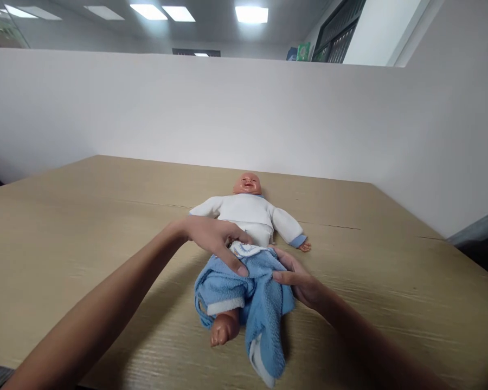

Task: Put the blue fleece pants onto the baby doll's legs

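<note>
Left hand (217, 238) grasps trousers (252, 295) at doll's (250, 211) waist | right hand (299, 279) grasps trousers' side | doll supine on bench (85, 244)

White top (250, 212) with blue cuffs, fluffy light-blue trousers (260, 298) trimmed white, on pale wood-grain surface (85, 233).

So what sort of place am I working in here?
Likely an office or lab workstation: a wide wooden table fenced by white partition walls, with ceiling light panels beyond. Both hands, left hand and right hand, grip the doll's blue trousers.
</note>
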Motion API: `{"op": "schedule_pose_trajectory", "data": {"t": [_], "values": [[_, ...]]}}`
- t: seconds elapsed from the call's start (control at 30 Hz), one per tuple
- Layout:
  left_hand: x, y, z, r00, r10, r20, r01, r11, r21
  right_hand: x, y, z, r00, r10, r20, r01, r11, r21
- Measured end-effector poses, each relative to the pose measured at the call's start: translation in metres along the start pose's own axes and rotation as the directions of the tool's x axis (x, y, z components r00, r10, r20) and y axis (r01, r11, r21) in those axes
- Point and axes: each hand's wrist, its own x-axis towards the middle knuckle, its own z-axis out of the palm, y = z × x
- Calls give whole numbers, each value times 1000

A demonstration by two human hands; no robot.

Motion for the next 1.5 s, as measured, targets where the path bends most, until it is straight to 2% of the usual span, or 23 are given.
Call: {"op": "schedule_pose_trajectory", "data": {"t": [0.1,0.17,0.23,0.3,0.4,0.47,0.5,0.6,0.7,0.73,0.8,0.83,0.9,0.97,1.03,1.13,1.2,1.27,1.33,1.37,1.43,1.5], "values": [[16,-5,1,994,100,34,-92,979,-182,-1,-3,-9,998,-24,61,29,995,-94],[23,-8,7,992,122,24,-113,966,-231,-2,-6,-15,991,-8,132,32,984,-177],[27,-11,13,993,120,10,-114,965,-237,-4,-9,-19,988,14,152,23,970,-240],[28,-14,16,994,107,2,-103,963,-248,-4,-9,-21,997,-2,77,18,977,-210],[29,-20,16,980,136,148,-83,945,-317,-2,-8,-18,993,-61,-103,56,997,-49],[30,-25,16,954,163,251,-65,932,-356,-1,-7,-16,988,-61,-140,60,998,-10],[30,-27,16,950,166,264,-62,930,-363,-1,-7,-16,991,-48,-121,45,999,-28],[29,-33,19,970,174,171,-99,922,-374,-3,-11,-17,1000,27,-5,-28,991,-133],[25,-38,21,983,177,44,-152,928,-340,-9,-16,-20,987,135,92,-110,964,-242],[23,-39,21,986,166,12,-153,934,-322,-11,-17,-21,983,158,96,-129,958,-257],[20,-39,20,991,129,-19,-129,945,-302,-12,-16,-19,989,144,32,-135,968,-210],[20,-38,19,993,119,-4,-115,946,-303,-11,-15,-17,993,111,-28,-114,981,-156],[19,-34,19,983,138,119,-92,940,-329,-8,-11,-12,987,42,-152,-50,997,-50],[19,-28,20,939,190,286,-74,926,-371,-4,-8,-7,983,30,-181,-34,999,-17],[20,-24,23,906,231,355,-78,915,-396,-3,-8,-3,991,45,-128,-55,995,-77],[20,-23,26,927,239,289,-117,917,-382,-10,-16,-2,995,98,1,-94,955,-280],[20,-25,27,939,244,241,-142,916,-375,-17,-23,-5,977,179,116,-125,920,-371],[20,-26,28,949,249,195,-162,913,-375,-22,-27,-9,946,241,218,-144,912,-385],[21,-25,30,951,240,194,-148,906,-397,-24,-25,-11,942,230,243,-134,924,-357],[21,-24,31,946,237,221,-127,898,-421,-23,-21,-12,959,191,210,-116,939,-325],[23,-21,35,928,247,277,-86,869,-487,-19,-10,-12,994,88,66,-70,969,-237],[24,-19,39,921,273,278,-78,828,-555,-15,0,-10,996,33,-83,-46,986,-161]]}}
